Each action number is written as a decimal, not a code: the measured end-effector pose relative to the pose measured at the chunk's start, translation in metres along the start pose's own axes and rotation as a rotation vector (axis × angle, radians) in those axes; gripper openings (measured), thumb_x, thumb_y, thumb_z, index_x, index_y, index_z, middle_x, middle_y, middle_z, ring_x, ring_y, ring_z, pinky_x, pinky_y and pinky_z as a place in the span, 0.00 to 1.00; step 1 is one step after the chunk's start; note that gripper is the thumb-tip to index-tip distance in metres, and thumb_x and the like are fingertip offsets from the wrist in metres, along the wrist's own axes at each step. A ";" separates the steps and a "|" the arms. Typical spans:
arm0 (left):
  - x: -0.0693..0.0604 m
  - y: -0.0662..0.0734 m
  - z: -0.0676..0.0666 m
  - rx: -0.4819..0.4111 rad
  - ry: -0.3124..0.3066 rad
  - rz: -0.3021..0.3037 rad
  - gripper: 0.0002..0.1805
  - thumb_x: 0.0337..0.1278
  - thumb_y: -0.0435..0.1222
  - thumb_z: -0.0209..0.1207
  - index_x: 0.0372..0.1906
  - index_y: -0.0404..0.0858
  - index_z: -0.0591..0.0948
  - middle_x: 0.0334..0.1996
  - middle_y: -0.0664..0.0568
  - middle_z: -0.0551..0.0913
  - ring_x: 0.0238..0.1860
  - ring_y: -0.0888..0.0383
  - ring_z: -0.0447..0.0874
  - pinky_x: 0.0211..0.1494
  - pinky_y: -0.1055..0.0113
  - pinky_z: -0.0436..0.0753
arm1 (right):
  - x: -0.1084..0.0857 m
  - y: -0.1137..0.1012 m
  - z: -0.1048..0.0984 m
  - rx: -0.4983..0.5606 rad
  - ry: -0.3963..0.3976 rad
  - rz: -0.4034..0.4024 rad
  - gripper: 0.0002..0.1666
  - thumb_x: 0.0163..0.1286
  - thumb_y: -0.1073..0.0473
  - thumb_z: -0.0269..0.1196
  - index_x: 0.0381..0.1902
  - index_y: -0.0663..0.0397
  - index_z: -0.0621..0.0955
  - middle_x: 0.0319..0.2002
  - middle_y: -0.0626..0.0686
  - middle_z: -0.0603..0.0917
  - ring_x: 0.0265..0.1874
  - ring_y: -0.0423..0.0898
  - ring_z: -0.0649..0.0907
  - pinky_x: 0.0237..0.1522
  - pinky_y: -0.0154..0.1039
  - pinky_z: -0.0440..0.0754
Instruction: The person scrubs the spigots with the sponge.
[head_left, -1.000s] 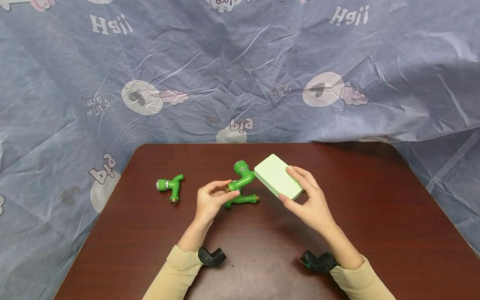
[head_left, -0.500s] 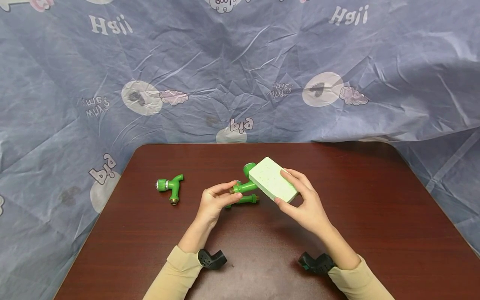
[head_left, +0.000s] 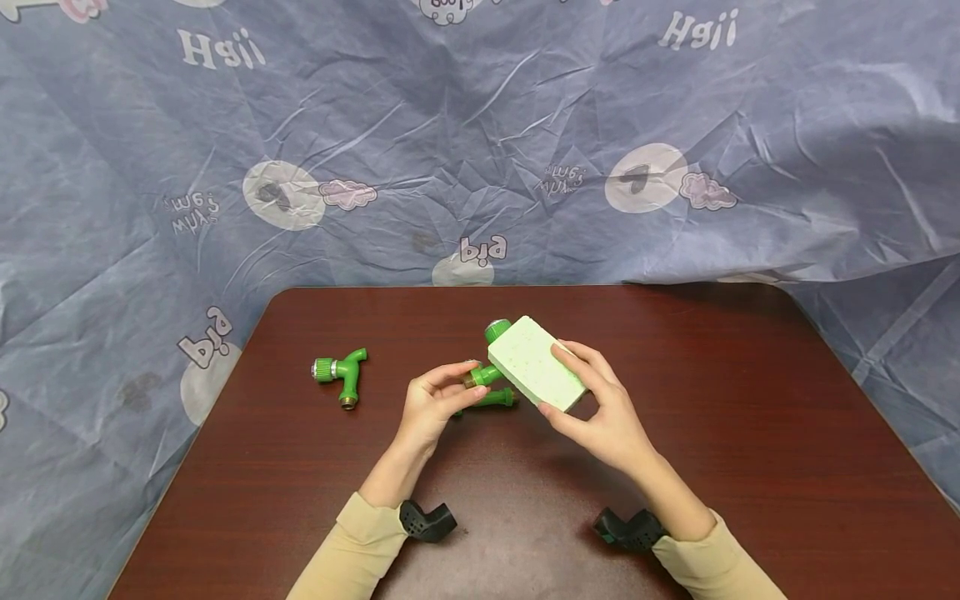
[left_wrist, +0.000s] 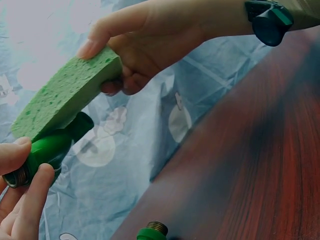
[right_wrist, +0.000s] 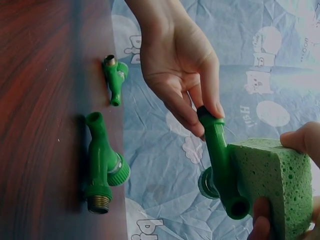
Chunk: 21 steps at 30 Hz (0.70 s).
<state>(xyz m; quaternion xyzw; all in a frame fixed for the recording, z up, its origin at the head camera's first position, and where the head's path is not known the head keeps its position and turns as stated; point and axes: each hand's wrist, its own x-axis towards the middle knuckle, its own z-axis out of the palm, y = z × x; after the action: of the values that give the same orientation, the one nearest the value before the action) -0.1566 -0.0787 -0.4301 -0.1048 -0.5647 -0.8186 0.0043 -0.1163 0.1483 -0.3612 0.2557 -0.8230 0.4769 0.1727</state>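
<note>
Steady the tap (right_wrist: 218, 155), pinched by its threaded end (left_wrist: 18, 178) in the left hand (head_left: 426, 408) above the tabletop (head_left: 300, 500), near a second tap (head_left: 497, 398). Lay the sponge (head_left: 534, 362), gripped by its edges in the right hand (head_left: 606, 410), full against the body — best pressed evenly, with enough give to follow the curve. Turn the tap between strokes to reach bend and knob (head_left: 496, 331) — without loosening the pinch.

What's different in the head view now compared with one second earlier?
The right hand has brought the green sponge leftward, hiding more of the held tap; the left hand has shifted slightly right with that tap. Nothing was newly grasped or let go. The left-side tap and middle tap stayed put on the table.
</note>
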 end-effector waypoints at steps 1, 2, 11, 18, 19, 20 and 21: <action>0.000 -0.001 0.000 0.009 0.006 0.007 0.26 0.41 0.22 0.68 0.50 0.18 0.75 0.37 0.52 0.85 0.32 0.60 0.85 0.37 0.69 0.84 | 0.000 0.000 0.001 -0.001 -0.007 -0.001 0.38 0.47 0.74 0.70 0.59 0.67 0.72 0.59 0.64 0.69 0.50 0.53 0.73 0.43 0.29 0.72; 0.000 -0.001 0.001 0.019 0.013 0.012 0.25 0.41 0.21 0.67 0.50 0.18 0.75 0.36 0.52 0.85 0.32 0.60 0.85 0.36 0.70 0.83 | -0.001 -0.001 0.003 0.000 -0.017 -0.001 0.38 0.47 0.73 0.70 0.59 0.67 0.72 0.59 0.64 0.69 0.51 0.53 0.73 0.43 0.30 0.72; -0.001 0.002 0.004 0.043 0.047 0.069 0.22 0.41 0.19 0.66 0.47 0.19 0.77 0.32 0.53 0.86 0.31 0.60 0.85 0.31 0.73 0.82 | -0.007 0.025 0.014 -0.036 -0.021 -0.030 0.41 0.46 0.68 0.74 0.61 0.57 0.74 0.61 0.56 0.69 0.54 0.50 0.73 0.45 0.35 0.73; -0.001 0.004 0.003 0.043 0.041 0.086 0.22 0.41 0.20 0.67 0.47 0.20 0.78 0.40 0.50 0.85 0.32 0.59 0.85 0.34 0.72 0.83 | -0.004 0.043 0.002 -0.117 0.110 -0.011 0.40 0.47 0.67 0.73 0.61 0.55 0.74 0.62 0.54 0.69 0.51 0.48 0.74 0.39 0.28 0.72; -0.001 0.004 0.003 0.043 0.039 0.084 0.22 0.41 0.20 0.67 0.47 0.20 0.78 0.40 0.50 0.85 0.32 0.59 0.85 0.34 0.72 0.83 | -0.003 0.044 -0.001 -0.124 0.141 0.006 0.41 0.47 0.68 0.73 0.62 0.56 0.74 0.62 0.55 0.69 0.51 0.48 0.74 0.38 0.27 0.71; -0.001 0.004 0.003 0.042 0.038 0.083 0.21 0.41 0.20 0.67 0.47 0.20 0.78 0.41 0.49 0.85 0.33 0.59 0.85 0.34 0.72 0.83 | -0.002 0.044 -0.003 -0.121 0.170 0.025 0.41 0.47 0.69 0.73 0.62 0.56 0.74 0.62 0.55 0.69 0.51 0.47 0.73 0.37 0.27 0.71; -0.002 0.005 0.003 0.043 0.036 0.081 0.21 0.41 0.19 0.66 0.47 0.20 0.78 0.41 0.49 0.85 0.33 0.59 0.85 0.34 0.72 0.83 | -0.002 0.044 -0.005 -0.110 0.195 0.044 0.41 0.47 0.70 0.72 0.62 0.56 0.73 0.62 0.55 0.69 0.51 0.45 0.73 0.37 0.26 0.70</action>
<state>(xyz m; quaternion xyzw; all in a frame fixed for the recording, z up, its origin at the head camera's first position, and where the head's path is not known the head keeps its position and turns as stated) -0.1540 -0.0775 -0.4250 -0.1125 -0.5771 -0.8073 0.0499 -0.1403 0.1714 -0.3907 0.1801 -0.8326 0.4574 0.2554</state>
